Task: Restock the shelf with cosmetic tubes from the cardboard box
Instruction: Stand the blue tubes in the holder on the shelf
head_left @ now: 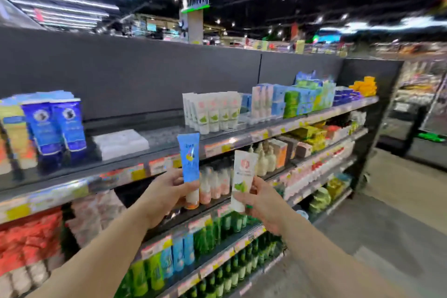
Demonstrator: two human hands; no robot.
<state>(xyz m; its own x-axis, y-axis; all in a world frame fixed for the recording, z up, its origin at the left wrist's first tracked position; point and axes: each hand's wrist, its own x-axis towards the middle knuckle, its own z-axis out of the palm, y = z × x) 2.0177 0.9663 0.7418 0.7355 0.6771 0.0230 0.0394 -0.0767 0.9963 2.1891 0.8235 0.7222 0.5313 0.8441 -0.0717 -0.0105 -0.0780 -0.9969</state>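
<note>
While raised side by side before the shelving, seen from the head camera: left hand (167, 191) out on a straight bare forearm, fingers and thumb curled round the lower end of a blue tube (189, 164), held upright with cap end down and flat crimped end up. Right hand (263, 201) just beside it, palm turned inward, thumb and fingers pinching the lower part of a white tube (243, 179) with a green leaf print, tilted slightly rightward at the top. Both tubes near each other but apart, hovering in front of the top shelf (169, 150) edge with its row of price labels. On that shelf, behind and above the right hand, a standing row of matching white tubes (212, 113); to the left, two dark blue tubes (56, 128) and a bare stretch holding a clear plastic tray (121, 143). Lower shelves packed with bottles and green and blue tubes, blurred. No cardboard box within view
</note>
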